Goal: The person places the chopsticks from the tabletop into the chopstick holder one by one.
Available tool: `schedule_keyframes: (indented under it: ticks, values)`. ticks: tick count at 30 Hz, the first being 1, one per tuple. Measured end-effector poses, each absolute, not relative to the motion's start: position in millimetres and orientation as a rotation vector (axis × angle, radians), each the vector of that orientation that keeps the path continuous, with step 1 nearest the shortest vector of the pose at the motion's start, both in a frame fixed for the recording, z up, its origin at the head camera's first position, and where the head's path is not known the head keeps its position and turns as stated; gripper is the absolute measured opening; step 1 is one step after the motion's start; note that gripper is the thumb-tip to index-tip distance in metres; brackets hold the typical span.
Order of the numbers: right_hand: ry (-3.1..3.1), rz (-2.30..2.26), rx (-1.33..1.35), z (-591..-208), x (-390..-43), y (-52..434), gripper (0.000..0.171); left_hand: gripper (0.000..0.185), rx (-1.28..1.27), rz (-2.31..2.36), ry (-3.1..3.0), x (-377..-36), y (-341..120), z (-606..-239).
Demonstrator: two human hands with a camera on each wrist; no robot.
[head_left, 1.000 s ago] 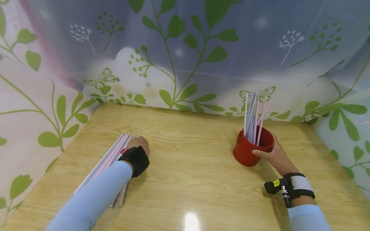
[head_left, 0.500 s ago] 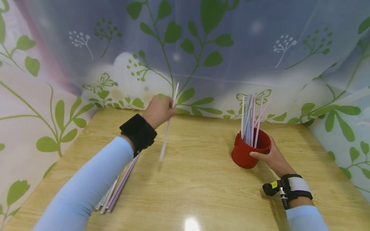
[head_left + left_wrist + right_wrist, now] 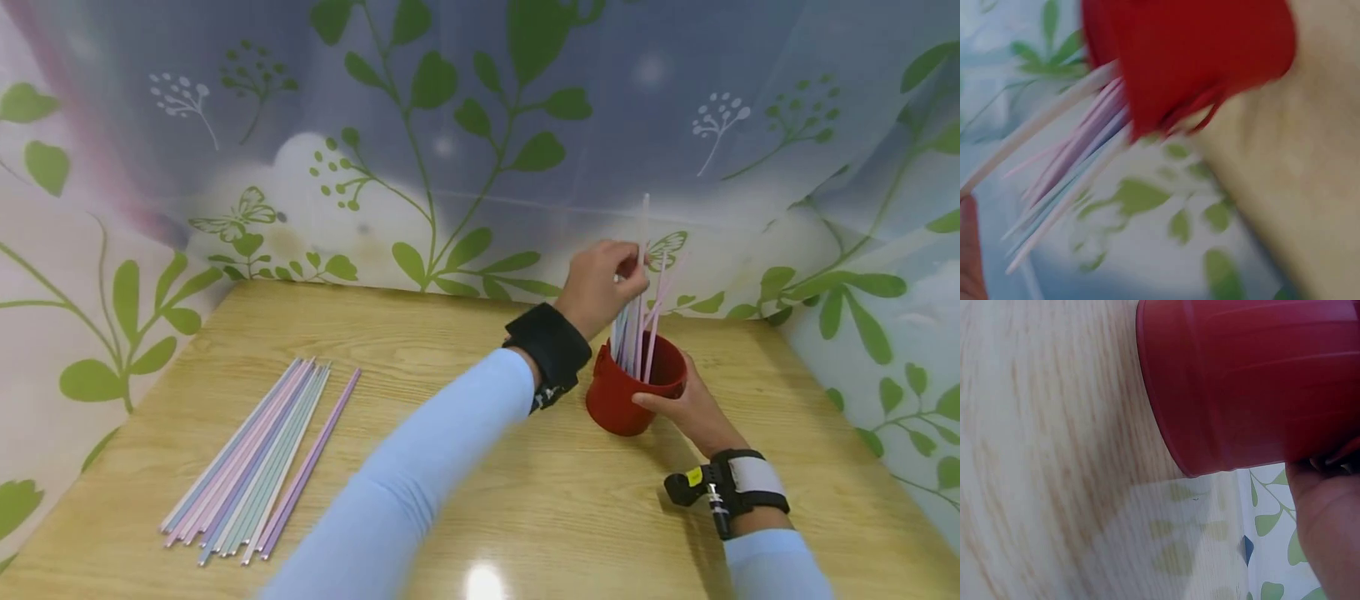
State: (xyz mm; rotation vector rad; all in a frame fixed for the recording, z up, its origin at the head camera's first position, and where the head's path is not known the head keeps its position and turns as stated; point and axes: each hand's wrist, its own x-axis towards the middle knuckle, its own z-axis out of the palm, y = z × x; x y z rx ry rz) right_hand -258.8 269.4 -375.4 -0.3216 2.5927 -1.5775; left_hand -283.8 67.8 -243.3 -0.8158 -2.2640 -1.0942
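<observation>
A small red bucket (image 3: 621, 410) stands upright on the table at the right, holding several thin straws (image 3: 630, 342) in pastel white, blue, purple and pink. My left hand (image 3: 600, 283) is above its rim and pinches a pale straw (image 3: 646, 218) that points upward, its top higher than the others. In the left wrist view this pale straw (image 3: 1035, 124) runs from my fingertip into the bucket's mouth. My right hand (image 3: 701, 412) grips the bucket's right side, thumb on the near wall; the other fingers are hidden behind it. The right wrist view shows the bucket's lower wall (image 3: 1241, 394) close up.
On the left of the wooden table (image 3: 450, 350) lies a bundle of pastel straws (image 3: 243, 458), with a purple straw (image 3: 315, 458) slightly apart on its right. A leaf-patterned cloth (image 3: 360, 167) rises behind the table and along both sides.
My left hand has picked a pale straw from the left bundle and carried it rightward, up over the bucket. My right hand has stayed on the bucket.
</observation>
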Motion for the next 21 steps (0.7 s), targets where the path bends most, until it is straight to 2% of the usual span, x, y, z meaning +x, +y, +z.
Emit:
schedule_keyframes:
  ticks: [2, 6, 11, 14, 16, 19, 21]
  values:
    - [2.584, -1.581, -0.336, -377.2, -259.0, 267.6, 0.076, 0.011, -0.799, -1.044, -2.414, -281.4, 74.9, -258.3]
    - [2.571, -1.602, -0.352, -378.5, -258.0, 265.5, 0.076, 0.026, -0.727, -0.902, -2.687, -278.1, 80.6, -273.0]
    - [2.549, -1.635, -0.367, -376.5, -257.8, 261.3, 0.075, 0.020, -0.725, -0.762, -2.772, -280.3, 62.9, -270.0]
    - [2.529, -1.653, -0.371, -375.8, -256.9, 258.5, 0.075, 0.024, -0.743, -0.707, -2.789, -277.0, 31.6, -264.4]
    - [2.524, -1.657, -0.375, -375.0, -256.4, 258.0, 0.075, 0.023, -0.667, -0.614, -2.854, -271.3, 1.7, -262.9]
    - [2.532, -1.643, -0.382, -372.8, -255.3, 260.8, 0.075, 0.015, -0.416, -0.335, -3.025, -256.0, -49.2, -269.3]
    - [2.559, -1.619, -0.369, -371.1, -253.5, 265.0, 0.075, 0.016, -0.287, -0.118, -3.121, -242.0, -82.2, -279.2]
